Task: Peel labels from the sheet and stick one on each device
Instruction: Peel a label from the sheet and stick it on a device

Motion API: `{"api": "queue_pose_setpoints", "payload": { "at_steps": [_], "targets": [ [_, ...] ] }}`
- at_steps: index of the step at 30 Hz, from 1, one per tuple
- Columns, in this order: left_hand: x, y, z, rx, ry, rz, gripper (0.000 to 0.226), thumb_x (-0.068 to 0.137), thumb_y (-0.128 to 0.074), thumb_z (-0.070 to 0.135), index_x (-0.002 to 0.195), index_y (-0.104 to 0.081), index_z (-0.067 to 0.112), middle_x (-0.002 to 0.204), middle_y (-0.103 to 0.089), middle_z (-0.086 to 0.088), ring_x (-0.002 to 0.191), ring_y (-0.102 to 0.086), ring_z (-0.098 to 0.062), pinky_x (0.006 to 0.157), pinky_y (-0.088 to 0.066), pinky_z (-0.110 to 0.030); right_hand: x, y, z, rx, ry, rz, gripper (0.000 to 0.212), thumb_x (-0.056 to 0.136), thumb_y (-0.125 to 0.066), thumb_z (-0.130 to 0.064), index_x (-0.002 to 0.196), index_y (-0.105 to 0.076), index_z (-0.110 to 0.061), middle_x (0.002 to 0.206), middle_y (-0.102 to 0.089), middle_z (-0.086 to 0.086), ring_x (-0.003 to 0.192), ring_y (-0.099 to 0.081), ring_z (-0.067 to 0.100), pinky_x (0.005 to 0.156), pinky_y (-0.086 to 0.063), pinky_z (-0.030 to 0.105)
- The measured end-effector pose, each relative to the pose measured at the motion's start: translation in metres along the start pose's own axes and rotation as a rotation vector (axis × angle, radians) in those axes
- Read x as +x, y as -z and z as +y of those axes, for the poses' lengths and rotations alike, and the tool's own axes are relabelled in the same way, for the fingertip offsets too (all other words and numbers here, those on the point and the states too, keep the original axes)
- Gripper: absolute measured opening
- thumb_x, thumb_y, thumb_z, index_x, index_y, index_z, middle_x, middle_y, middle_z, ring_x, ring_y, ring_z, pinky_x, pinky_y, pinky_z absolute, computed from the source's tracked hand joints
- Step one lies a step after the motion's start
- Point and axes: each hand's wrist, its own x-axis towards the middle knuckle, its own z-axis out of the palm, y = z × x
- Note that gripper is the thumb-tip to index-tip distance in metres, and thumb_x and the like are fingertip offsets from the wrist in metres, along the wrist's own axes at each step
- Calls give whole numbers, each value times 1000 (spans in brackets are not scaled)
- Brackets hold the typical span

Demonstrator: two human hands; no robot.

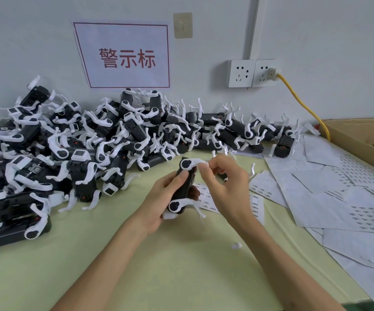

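The left hand [159, 198] grips 1 black device [184, 187] with white arms, fingers curled round its body and the thumb laid on its near face. The device is held above the table [136, 265], its long axis running nearly upright in the view, top end tilted slightly away from the person and toward the right hand. The right hand [224, 182] sits just beside it, fingertips [204, 167] pinched at the white arm on the device's upper end; whether a label is between them cannot be told. The 2 hands are close together, both on the same device.

Under and just right of the right hand lies a label sheet [255, 203]. More paper sheets [338, 198] spread further right. Beyond and left of the left hand is a heap of like devices [69, 153] against the wall, with a red-lettered sign [125, 57] above it.
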Motion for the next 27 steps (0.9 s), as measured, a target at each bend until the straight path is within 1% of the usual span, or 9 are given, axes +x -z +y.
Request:
{"api": "queue_pose_setpoints", "payload": {
  "at_steps": [3,8,10,12,14,16,17,21,27],
  "targets": [
    [1,-2,-1,-8,24,-3,60,89,-67,57,118,-65,5,96,-73,-12,82,-66,-30,76,-39,-41,-1,-1,1,-13,23,3,28,91,-67,-22,69,-57,-9,67,-56,-3,71,-51,11,69,-39,18],
    [0,-6,0,-99,94,-67,53,87,-56,50,112,-62,3,90,-66,-11,75,-65,-20,66,-54,-26,0,-1,3,-23,22,9,27,89,-67,-25,68,-57,-10,67,-57,-3,72,-53,14,69,-40,20],
    [0,-6,-1,-109,135,-96,58,85,-55,51,118,-60,4,92,-67,-8,78,-64,-21,83,-49,-36,0,-1,4,-23,18,10,28,89,-67,-25,68,-57,-10,66,-57,-3,71,-53,14,68,-39,19],
    [0,-5,-2,-116,181,-116,54,88,-54,53,118,-60,8,94,-68,-5,77,-66,-21,87,-41,-42,1,-1,4,-17,-2,13,27,88,-67,-25,68,-57,-11,66,-56,-4,71,-52,13,68,-39,18],
    [0,-5,0,-131,220,-136,42,98,-49,48,114,-60,11,91,-69,-2,70,-68,-18,69,-50,-30,1,-2,5,-7,-31,16,27,88,-67,-26,68,-58,-10,67,-57,-4,70,-52,11,68,-39,18],
    [-1,-5,2,-151,247,-150,36,106,-42,41,111,-58,9,87,-69,0,62,-68,-16,47,-43,-19,2,-1,5,-2,-52,9,26,88,-66,-26,69,-59,-10,68,-57,-3,69,-51,8,68,-39,18],
    [-2,-6,3,-155,250,-151,34,108,-40,38,111,-58,8,85,-69,0,59,-68,-16,43,-40,-17,2,-1,5,-2,-57,3,26,89,-67,-25,69,-59,-10,68,-57,-3,68,-50,7,68,-39,18],
    [-2,-5,5,-143,252,-128,29,108,-38,32,113,-54,9,84,-67,0,56,-65,-13,40,-35,-16,1,0,4,-2,-47,-8,27,91,-68,-22,69,-57,-11,67,-56,-4,68,-49,6,67,-38,18],
    [0,-6,4,-32,280,4,29,102,-40,44,103,-56,20,85,-65,4,62,-57,-12,41,-28,-18,-2,-2,3,-34,13,-70,26,89,-68,-30,70,-57,-17,69,-57,-9,76,-53,13,70,-40,21]
  ]
}}
